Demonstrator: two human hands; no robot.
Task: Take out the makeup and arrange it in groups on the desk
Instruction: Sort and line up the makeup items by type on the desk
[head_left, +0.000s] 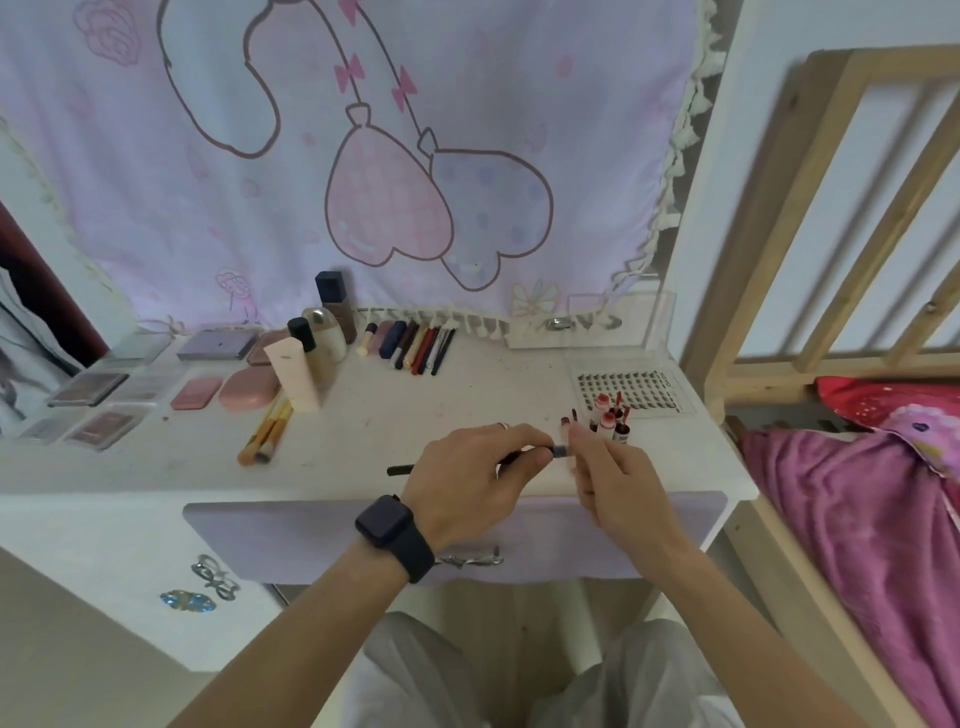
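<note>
Two hands meet above the front edge of the bench (415, 415), right of its middle.

- Left hand (478, 473): grip closed round a thin dark pencil (400, 471). The pencil's tail points toward the left edge, just over the bench top.
- Right hand (613, 483): grip narrow, fingertips pinching the pencil's grey end. This hand is slightly blurred.
- Watch (392, 535): on the left wrist.

Groups on the bench:
- Palettes (88, 389): several, flat, in rows at the left edge.
- Compacts (247, 389): two, pink, just beside the palettes.
- Bottles (311, 353): a few, upright, left of the middle toward the rear edge.
- Sticks (415, 345): many, side by side along the rear edge.
- Brushes (267, 431): a few, lying in front of the bottles.
- Lip tubes (610, 418): a cluster, upright, near the right edge, just beyond the right hand.
- Lash tray (631, 389): flat, behind the lip tubes.
- Clear box (592, 322): at the rear right corner.

Drawer (311, 535): its lilac front sits under the front edge.
</note>
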